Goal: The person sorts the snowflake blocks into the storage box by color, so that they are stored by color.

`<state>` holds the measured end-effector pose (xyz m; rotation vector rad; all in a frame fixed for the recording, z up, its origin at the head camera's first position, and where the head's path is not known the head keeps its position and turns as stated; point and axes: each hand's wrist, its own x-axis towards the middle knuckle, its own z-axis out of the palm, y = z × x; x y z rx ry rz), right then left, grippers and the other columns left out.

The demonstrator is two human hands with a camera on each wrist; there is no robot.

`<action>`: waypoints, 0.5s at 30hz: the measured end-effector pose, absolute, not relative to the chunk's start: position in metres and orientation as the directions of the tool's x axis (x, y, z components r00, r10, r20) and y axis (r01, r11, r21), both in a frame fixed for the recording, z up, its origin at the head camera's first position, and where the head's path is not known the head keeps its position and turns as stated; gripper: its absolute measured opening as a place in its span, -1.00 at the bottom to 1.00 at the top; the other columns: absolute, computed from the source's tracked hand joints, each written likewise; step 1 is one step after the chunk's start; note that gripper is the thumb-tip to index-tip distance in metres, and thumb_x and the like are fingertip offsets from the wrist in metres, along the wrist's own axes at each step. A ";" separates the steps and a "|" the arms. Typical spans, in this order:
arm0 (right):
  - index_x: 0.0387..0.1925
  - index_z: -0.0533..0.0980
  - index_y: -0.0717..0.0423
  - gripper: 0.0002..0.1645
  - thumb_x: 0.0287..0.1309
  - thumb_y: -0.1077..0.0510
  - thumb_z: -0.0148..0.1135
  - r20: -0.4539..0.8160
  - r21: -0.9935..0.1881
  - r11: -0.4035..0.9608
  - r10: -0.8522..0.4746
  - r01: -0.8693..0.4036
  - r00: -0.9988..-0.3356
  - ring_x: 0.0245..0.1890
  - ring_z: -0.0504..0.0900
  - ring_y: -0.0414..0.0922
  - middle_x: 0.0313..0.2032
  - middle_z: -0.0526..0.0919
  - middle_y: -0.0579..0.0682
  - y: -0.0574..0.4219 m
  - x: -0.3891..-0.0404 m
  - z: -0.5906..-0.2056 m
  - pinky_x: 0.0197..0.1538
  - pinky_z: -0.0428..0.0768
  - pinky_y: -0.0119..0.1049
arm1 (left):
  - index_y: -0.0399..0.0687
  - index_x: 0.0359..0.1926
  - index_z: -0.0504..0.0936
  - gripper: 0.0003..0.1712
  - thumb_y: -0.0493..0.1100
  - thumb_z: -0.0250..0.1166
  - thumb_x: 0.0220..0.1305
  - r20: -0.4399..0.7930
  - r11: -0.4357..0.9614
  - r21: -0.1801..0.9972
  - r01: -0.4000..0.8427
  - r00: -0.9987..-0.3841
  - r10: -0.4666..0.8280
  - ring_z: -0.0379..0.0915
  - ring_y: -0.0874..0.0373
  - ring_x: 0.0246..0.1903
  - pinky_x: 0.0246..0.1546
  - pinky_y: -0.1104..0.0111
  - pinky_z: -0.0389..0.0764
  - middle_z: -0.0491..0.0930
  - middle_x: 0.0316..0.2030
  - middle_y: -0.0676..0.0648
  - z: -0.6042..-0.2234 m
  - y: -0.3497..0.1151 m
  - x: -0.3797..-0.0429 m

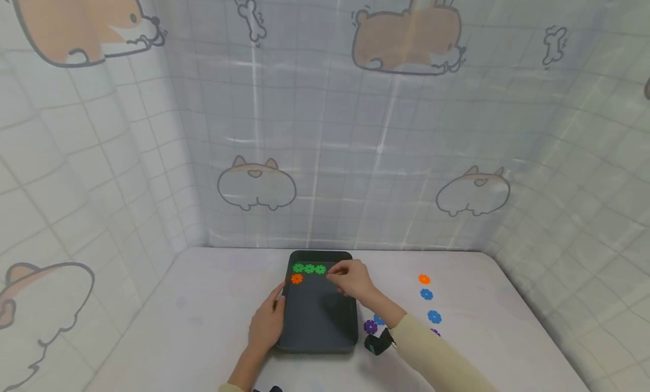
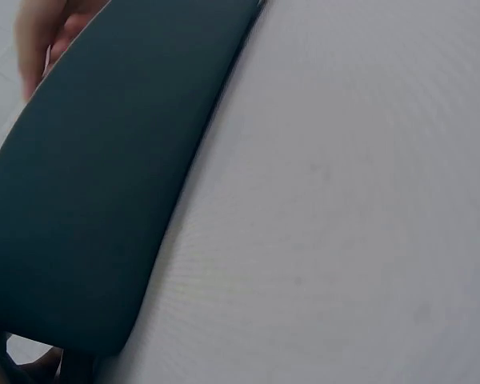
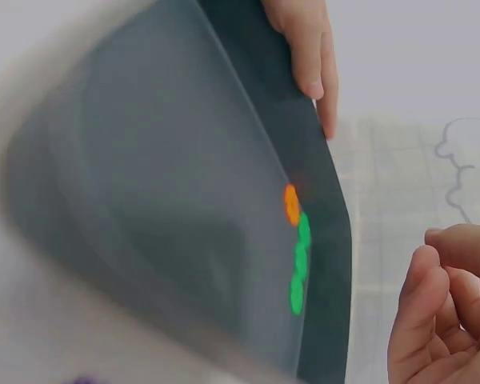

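Note:
A dark rectangular tray [image 1: 319, 318] lies on the table. Inside, near its far end, three green flower-shaped pieces [image 1: 309, 268] form a row, with one orange flower piece [image 1: 297, 278] just below the leftmost. My left hand [image 1: 267, 323] rests against the tray's left side, its fingers fairly straight along the rim. Over the tray's far right part is my right hand [image 1: 351, 279], thumb and index fingertips drawn together beside the rightmost green piece. The right wrist view shows this hand [image 3: 448, 308] with fingers curled and no piece visible at the fingertips.
Right of the tray, another orange flower piece [image 1: 424, 279] and blue pieces [image 1: 426, 294] lie scattered on the white table [image 1: 213, 302]. A purple piece [image 1: 370, 327] sits by the tray's near right corner, next to the dark wrist device [image 1: 378, 342]. A patterned curtain [image 1: 355, 132] surrounds the table.

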<state>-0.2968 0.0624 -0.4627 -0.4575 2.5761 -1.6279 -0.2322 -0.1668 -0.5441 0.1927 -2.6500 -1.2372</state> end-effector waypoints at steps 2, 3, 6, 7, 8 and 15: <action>-0.29 0.68 0.11 -0.89 0.17 0.15 0.35 0.111 -0.884 0.412 -0.276 -0.222 -0.955 -0.64 0.58 -0.11 -0.47 0.68 0.04 0.075 -0.292 -0.462 -0.60 0.52 -0.30 | 0.12 0.40 0.36 -0.51 -0.03 0.00 0.51 0.128 0.640 0.767 -0.032 -0.971 -0.203 0.48 0.08 -0.30 -0.30 0.10 0.48 0.63 -0.11 -0.11 -0.544 -0.167 -0.232; -0.30 0.68 0.11 -0.89 0.17 0.15 0.35 0.112 -0.883 0.414 -0.273 -0.222 -0.955 -0.65 0.57 -0.12 -0.46 0.68 0.09 0.081 -0.290 -0.463 -0.60 0.52 -0.30 | 0.12 0.40 0.36 -0.51 -0.02 0.00 0.51 0.126 0.641 0.767 -0.035 -0.971 -0.204 0.49 0.08 -0.29 -0.30 0.10 0.48 0.63 -0.11 -0.10 -0.545 -0.168 -0.232; -0.31 0.68 0.14 -0.90 0.17 0.17 0.35 0.117 -0.878 0.426 -0.254 -0.220 -0.960 -0.64 0.57 -0.10 -0.41 0.68 0.17 0.097 -0.286 -0.465 -0.57 0.53 -0.29 | 0.15 0.40 0.36 -0.51 -0.01 -0.01 0.51 0.130 0.642 0.766 -0.037 -0.969 -0.210 0.48 0.08 -0.32 -0.31 0.11 0.48 0.63 -0.13 -0.10 -0.544 -0.169 -0.233; -0.32 0.69 0.13 -0.90 0.17 0.17 0.35 0.111 -0.875 0.436 -0.240 -0.210 -0.964 -0.62 0.58 -0.08 -0.41 0.69 0.14 0.102 -0.286 -0.467 -0.55 0.54 -0.28 | 0.14 0.39 0.36 -0.51 -0.01 -0.01 0.51 0.135 0.642 0.766 -0.032 -0.969 -0.209 0.48 0.07 -0.32 -0.32 0.11 0.47 0.63 -0.13 -0.10 -0.544 -0.169 -0.233; -0.32 0.69 0.12 -0.91 0.17 0.17 0.35 0.101 -0.871 0.451 -0.225 -0.196 -0.969 -0.60 0.58 -0.08 -0.41 0.69 0.12 0.106 -0.286 -0.469 -0.52 0.55 -0.29 | 0.15 0.39 0.36 -0.51 -0.01 -0.01 0.51 0.135 0.640 0.768 -0.033 -0.968 -0.211 0.48 0.06 -0.32 -0.31 0.11 0.47 0.63 -0.13 -0.10 -0.544 -0.169 -0.233; -0.30 0.68 0.09 -0.90 0.17 0.14 0.35 0.000 -0.834 0.549 -0.106 -0.058 -0.994 -0.48 0.53 -0.10 -0.44 0.62 -0.06 0.134 -0.288 -0.489 -0.37 0.58 -0.30 | 0.12 0.40 0.36 -0.51 -0.01 -0.01 0.51 0.123 0.636 0.771 -0.035 -0.972 -0.202 0.48 0.05 -0.30 -0.31 0.09 0.47 0.63 -0.10 -0.13 -0.542 -0.167 -0.234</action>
